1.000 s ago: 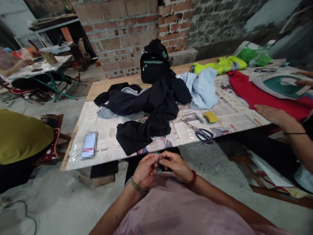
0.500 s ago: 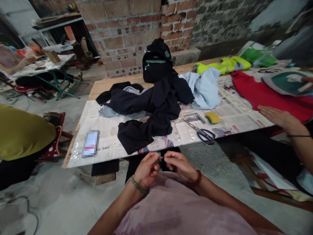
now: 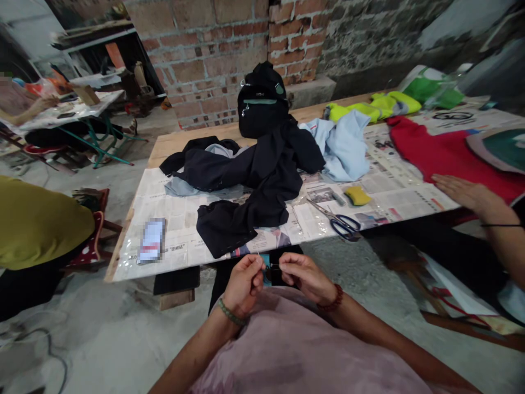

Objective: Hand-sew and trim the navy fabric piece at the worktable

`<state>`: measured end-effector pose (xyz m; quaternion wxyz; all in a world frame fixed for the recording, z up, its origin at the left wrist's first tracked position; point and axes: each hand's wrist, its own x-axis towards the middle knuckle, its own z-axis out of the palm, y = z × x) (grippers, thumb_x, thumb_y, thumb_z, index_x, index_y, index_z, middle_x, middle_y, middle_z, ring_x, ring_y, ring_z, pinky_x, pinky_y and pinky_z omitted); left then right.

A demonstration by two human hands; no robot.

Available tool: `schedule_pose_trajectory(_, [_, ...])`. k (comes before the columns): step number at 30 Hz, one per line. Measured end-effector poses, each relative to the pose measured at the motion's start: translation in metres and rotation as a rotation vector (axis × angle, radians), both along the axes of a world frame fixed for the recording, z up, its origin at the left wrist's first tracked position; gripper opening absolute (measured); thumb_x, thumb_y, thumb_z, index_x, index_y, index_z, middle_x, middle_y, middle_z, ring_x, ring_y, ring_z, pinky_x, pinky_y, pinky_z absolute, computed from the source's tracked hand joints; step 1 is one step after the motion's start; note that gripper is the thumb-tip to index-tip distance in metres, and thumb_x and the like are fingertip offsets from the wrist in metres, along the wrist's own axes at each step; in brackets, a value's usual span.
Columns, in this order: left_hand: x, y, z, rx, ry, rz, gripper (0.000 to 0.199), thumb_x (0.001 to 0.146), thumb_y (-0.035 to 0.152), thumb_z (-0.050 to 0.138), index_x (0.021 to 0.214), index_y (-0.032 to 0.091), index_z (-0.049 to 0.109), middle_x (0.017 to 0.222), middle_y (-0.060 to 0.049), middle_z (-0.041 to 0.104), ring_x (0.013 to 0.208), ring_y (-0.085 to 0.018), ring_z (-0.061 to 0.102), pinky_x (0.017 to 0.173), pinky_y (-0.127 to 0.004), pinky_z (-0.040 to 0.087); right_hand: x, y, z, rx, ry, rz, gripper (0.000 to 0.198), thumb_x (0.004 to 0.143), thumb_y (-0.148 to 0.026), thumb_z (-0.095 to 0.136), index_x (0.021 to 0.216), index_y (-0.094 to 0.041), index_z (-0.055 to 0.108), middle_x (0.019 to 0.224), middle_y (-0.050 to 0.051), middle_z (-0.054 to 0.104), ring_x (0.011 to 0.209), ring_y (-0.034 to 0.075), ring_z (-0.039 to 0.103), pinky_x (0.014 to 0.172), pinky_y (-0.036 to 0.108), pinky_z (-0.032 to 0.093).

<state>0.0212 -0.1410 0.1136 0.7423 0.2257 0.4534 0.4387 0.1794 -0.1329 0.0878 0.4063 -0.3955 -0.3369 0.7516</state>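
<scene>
My left hand, with a green bracelet at the wrist, pinches a thin needle that points up above the fingertips. Across a small gap, my right hand is closed in a pinch on what looks like a fine thread. Both hands are above my lap, just in front of the table edge. Beyond them, dark trousers lie crumpled on the newspaper-covered table. Scissors with blue handles rest to the right, near a yellow sponge and a small grey spool-like piece.
A phone lies at the table's left end. Behind the dark cloth are a black backpack and a light blue garment. At right, a co-worker's hand presses a red garment beside an iron.
My hands have drawn slightly apart, and the needle in my left fingers stands more upright. The co-worker's iron has slid to the right.
</scene>
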Motion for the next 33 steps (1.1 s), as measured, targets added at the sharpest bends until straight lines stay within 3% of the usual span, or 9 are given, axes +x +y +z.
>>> schedule_pose_trajectory(33, [-0.007, -0.002, -0.004, 0.068, 0.006, 0.068, 0.025, 0.07, 0.033, 0.066, 0.071, 0.015, 0.048, 0.055, 0.007, 0.044, 0.034, 0.001, 0.024, 0.031, -0.013, 0.015, 0.033, -0.004, -0.009, -0.02, 0.09, -0.05, 0.015, 0.066, -0.025, 0.066, 0.066, -0.015, 0.054, 0.046, -0.005, 0.043, 0.043, 0.006, 0.036, 0.049, 0.025, 0.025])
